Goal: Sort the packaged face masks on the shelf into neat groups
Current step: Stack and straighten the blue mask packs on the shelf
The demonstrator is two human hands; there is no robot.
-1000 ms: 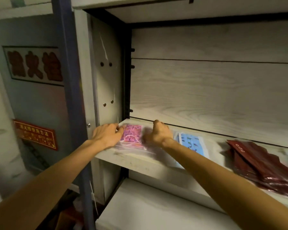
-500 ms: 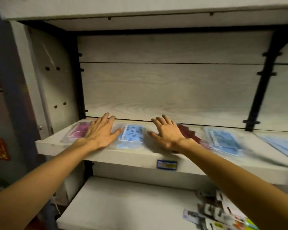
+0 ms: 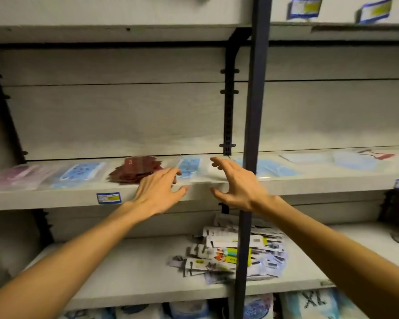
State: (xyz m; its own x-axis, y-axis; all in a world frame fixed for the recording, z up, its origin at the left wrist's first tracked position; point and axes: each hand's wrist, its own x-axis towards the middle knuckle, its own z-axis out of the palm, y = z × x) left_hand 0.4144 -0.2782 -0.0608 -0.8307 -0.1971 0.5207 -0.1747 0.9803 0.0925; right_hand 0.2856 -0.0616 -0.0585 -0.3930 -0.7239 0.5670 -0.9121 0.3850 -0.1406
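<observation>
Packaged face masks lie in a row on the grey shelf (image 3: 55, 199). From the left come a pink pack (image 3: 14, 177), a blue patterned pack (image 3: 81, 172), a heap of dark red packs (image 3: 136, 169), another blue patterned pack (image 3: 190, 165) and plain light blue masks (image 3: 272, 168). My left hand (image 3: 159, 192) hovers at the shelf's front edge, fingers spread toward the second blue pack. My right hand (image 3: 233, 183) is spread beside it, fingers over a clear white pack (image 3: 206, 174). Neither hand holds anything.
A dark metal upright post (image 3: 253, 134) crosses the view just right of my right hand. More pale masks (image 3: 352, 160) lie further right. The lower shelf holds a loose pile of small carded packets (image 3: 230, 252). A price label (image 3: 108, 198) sticks on the shelf edge.
The view has swung right along the shelf. Both hands have left the pink and blue packs at the left and now reach over the second blue pack past the red heap.
</observation>
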